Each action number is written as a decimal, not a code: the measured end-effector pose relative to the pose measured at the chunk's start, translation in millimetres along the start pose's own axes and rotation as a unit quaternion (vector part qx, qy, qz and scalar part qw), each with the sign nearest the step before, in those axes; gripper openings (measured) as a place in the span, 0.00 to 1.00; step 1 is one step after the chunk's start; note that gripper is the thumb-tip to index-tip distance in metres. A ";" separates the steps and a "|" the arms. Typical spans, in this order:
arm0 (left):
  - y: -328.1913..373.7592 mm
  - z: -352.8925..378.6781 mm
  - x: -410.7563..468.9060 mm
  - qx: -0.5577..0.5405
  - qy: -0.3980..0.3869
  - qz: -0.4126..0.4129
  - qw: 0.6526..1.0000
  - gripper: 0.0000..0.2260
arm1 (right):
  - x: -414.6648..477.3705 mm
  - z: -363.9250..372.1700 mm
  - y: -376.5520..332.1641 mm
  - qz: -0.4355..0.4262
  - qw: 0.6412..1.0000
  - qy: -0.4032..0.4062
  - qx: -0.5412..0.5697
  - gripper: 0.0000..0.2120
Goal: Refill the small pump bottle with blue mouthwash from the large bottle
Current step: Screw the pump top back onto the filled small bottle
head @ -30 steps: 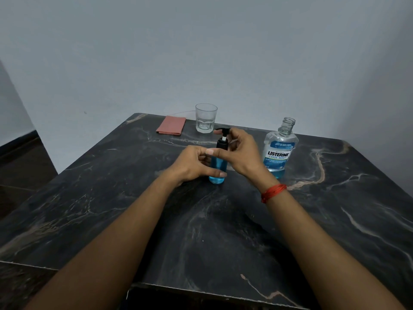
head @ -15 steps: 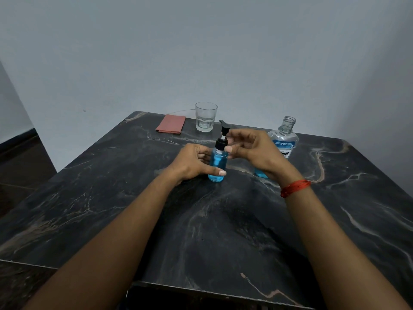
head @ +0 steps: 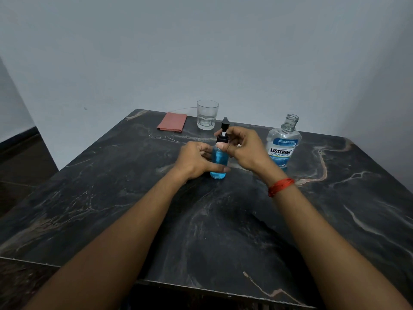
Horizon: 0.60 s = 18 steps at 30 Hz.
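Observation:
The small pump bottle point(head: 219, 161), filled with blue liquid, stands upright on the dark marble table point(head: 223, 220). My left hand point(head: 194, 161) wraps around its body. My right hand point(head: 242, 148) pinches the black pump collar point(head: 222, 138) at the bottle's neck, and the pump head sticks up above my fingers. The large mouthwash bottle point(head: 283, 144) stands uncapped to the right, almost drained, with a little blue liquid at its base partly hidden by my right wrist.
A clear drinking glass point(head: 207, 114) stands at the table's far edge, with a folded pink cloth point(head: 172, 124) to its left. A grey wall rises right behind the table. A red thread band circles my right wrist point(head: 280, 186).
My right hand shifted its grip around the pump top, turning it, and moved off the large bottle's label. The left hand kept holding the small bottle in place.

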<state>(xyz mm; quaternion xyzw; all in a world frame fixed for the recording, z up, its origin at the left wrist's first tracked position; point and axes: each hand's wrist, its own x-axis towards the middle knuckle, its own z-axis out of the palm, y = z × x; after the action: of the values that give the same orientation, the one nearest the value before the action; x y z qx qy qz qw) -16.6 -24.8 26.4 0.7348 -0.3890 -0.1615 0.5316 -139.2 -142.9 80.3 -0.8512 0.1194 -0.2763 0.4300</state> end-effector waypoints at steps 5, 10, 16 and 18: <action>4.0 4.5 -1.5 0.017 0.033 -0.009 0.999 0.26 | 2.4 15.2 6.3 0.062 0.993 0.102 -0.013 0.17; 9.2 5.8 -3.8 0.031 0.043 -0.018 0.998 0.22 | 1.7 28.2 3.5 0.072 0.981 0.171 -0.047 0.17; 9.5 5.2 -4.8 0.061 0.053 -0.013 0.997 0.27 | -5.1 21.9 0.1 0.031 0.985 0.146 -0.089 0.20; 8.1 4.7 -4.0 0.071 0.068 -0.004 0.995 0.26 | -6.6 15.2 1.8 0.025 0.989 0.117 -0.090 0.24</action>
<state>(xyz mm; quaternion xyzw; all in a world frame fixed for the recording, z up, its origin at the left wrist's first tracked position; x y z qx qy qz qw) -25.5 -26.0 31.2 0.7815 -0.3600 -0.0851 0.5024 -135.8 -131.0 69.2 -0.8448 0.2142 -0.3516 0.3417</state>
